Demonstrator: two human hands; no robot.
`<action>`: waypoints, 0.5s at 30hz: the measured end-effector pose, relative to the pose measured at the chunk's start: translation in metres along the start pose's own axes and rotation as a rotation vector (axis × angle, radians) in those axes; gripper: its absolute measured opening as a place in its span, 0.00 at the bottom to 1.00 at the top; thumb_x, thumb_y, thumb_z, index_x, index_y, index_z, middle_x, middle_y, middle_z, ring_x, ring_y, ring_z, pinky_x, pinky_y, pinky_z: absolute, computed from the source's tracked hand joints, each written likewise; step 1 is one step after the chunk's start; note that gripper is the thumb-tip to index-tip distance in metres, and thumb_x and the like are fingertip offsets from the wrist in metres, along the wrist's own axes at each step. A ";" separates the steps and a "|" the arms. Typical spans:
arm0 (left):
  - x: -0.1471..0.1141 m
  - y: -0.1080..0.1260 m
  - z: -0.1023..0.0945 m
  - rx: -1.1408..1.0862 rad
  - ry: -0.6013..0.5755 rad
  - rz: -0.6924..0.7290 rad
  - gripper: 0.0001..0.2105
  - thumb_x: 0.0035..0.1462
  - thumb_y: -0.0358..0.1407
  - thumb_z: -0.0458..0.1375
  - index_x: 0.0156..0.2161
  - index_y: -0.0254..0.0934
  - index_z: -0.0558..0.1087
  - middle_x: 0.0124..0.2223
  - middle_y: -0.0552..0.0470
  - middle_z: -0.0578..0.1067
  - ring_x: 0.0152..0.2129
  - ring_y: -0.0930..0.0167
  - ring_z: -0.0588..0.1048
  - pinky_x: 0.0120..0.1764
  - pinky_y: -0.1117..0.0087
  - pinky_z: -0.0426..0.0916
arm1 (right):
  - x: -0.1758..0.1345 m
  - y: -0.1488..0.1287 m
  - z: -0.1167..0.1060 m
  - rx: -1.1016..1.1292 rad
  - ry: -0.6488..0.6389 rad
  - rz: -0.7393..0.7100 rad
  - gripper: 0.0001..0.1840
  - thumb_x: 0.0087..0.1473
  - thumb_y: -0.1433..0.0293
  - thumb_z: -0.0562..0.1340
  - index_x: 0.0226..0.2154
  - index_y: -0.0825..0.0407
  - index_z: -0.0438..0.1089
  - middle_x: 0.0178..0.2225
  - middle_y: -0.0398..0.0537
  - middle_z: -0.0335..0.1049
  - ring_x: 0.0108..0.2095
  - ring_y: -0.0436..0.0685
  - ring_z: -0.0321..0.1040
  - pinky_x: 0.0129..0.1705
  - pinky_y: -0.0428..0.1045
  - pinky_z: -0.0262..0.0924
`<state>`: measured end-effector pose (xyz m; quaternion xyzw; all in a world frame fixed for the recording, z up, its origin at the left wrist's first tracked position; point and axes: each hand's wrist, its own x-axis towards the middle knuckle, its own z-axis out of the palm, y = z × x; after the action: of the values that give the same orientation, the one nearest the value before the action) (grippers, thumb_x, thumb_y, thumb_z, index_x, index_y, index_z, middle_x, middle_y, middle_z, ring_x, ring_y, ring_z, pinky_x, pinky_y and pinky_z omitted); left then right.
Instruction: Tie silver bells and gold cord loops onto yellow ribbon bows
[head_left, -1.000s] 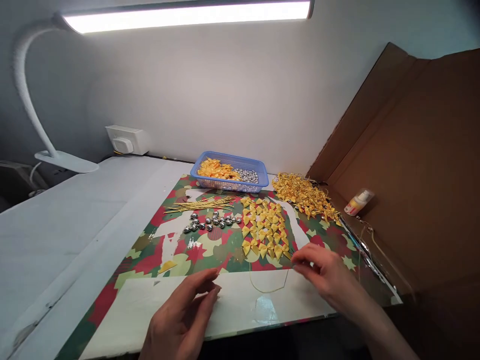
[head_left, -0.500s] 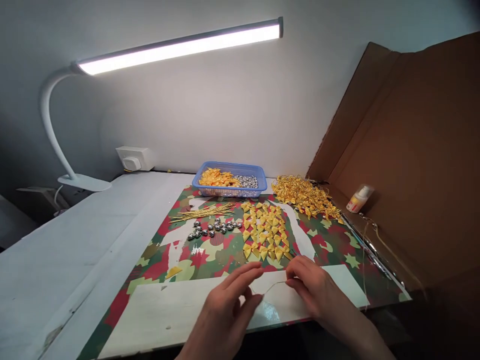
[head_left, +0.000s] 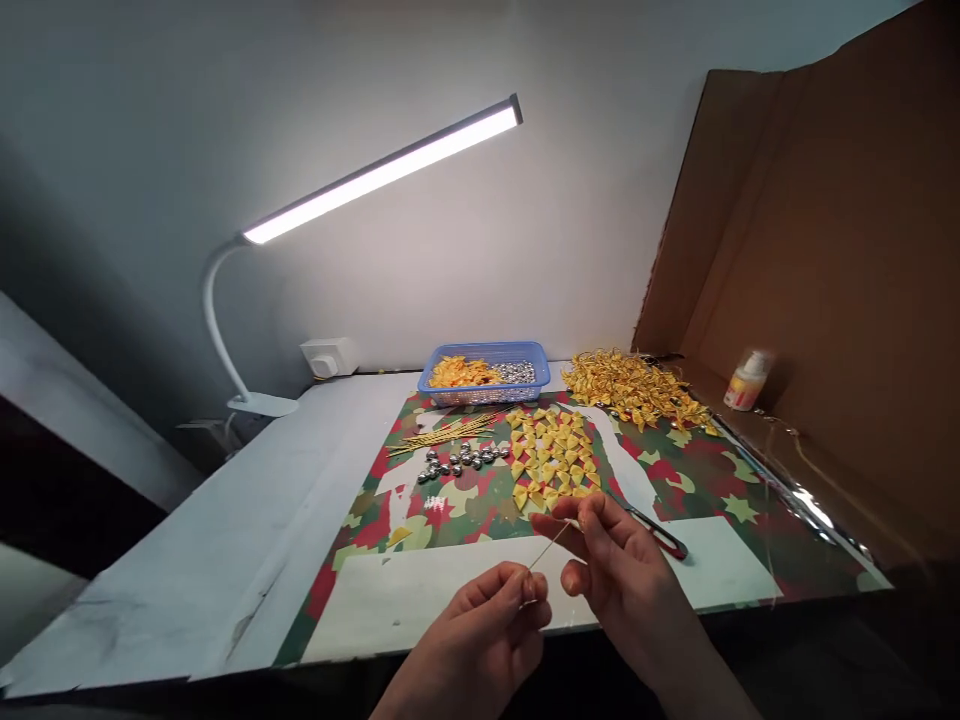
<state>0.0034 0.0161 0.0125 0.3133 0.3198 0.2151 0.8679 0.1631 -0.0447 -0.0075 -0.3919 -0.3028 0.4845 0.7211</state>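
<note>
A short thin gold cord (head_left: 550,545) is stretched between my two hands, above the front edge of the mat. My left hand (head_left: 499,620) pinches its lower end between thumb and forefinger. At the upper end, my right hand (head_left: 630,570) has its fingertips closed on the cord, the other fingers loosely bent. Just beyond my right hand, rows of yellow ribbon bows (head_left: 551,455) lie on the camouflage-patterned mat (head_left: 480,515). Silver round bells or beads (head_left: 465,458) are gathered to their left. Behind these lies a bundle of gold cords (head_left: 450,432).
A blue basket (head_left: 487,393) with bows and silver beads stands by the wall. Right of it is a pile of gold-corded bows (head_left: 637,390). A slim dark tool (head_left: 667,538) lies beside my right hand. A small bottle (head_left: 746,380), cardboard (head_left: 832,250) and a lamp (head_left: 382,175) surround the area.
My right hand has turned over and risen, and the cord now slants upward between both hands. The slim dark tool has come into view beside it. The camera view has shifted and tilted.
</note>
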 end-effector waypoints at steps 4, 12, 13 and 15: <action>-0.011 -0.004 -0.001 -0.151 0.002 -0.016 0.05 0.49 0.31 0.74 0.31 0.37 0.83 0.44 0.49 0.83 0.45 0.68 0.79 0.44 0.73 0.73 | -0.003 0.004 0.014 0.230 -0.007 0.085 0.18 0.57 0.54 0.68 0.33 0.51 0.66 0.33 0.41 0.70 0.22 0.43 0.61 0.25 0.41 0.57; -0.004 -0.012 -0.014 -0.412 -0.091 0.007 0.07 0.45 0.30 0.76 0.30 0.39 0.84 0.41 0.56 0.87 0.45 0.65 0.82 0.45 0.67 0.76 | -0.006 0.010 0.018 0.220 0.017 0.054 0.20 0.59 0.54 0.67 0.31 0.50 0.61 0.22 0.35 0.67 0.15 0.40 0.51 0.19 0.40 0.47; -0.003 -0.012 -0.014 -0.423 -0.066 0.006 0.08 0.43 0.29 0.77 0.30 0.40 0.84 0.40 0.57 0.88 0.44 0.65 0.83 0.44 0.67 0.76 | -0.006 0.012 0.017 0.202 0.013 0.044 0.21 0.59 0.53 0.67 0.32 0.49 0.60 0.23 0.35 0.68 0.15 0.40 0.51 0.19 0.40 0.47; -0.002 -0.011 -0.012 -0.442 0.000 0.015 0.10 0.40 0.30 0.78 0.29 0.41 0.84 0.37 0.58 0.88 0.41 0.67 0.84 0.42 0.69 0.77 | -0.006 0.017 0.017 0.179 -0.004 0.034 0.21 0.59 0.52 0.66 0.34 0.48 0.59 0.22 0.33 0.67 0.14 0.40 0.49 0.18 0.39 0.46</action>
<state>-0.0045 0.0116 -0.0014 0.1176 0.2623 0.2865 0.9139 0.1398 -0.0421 -0.0136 -0.3301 -0.2530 0.5228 0.7441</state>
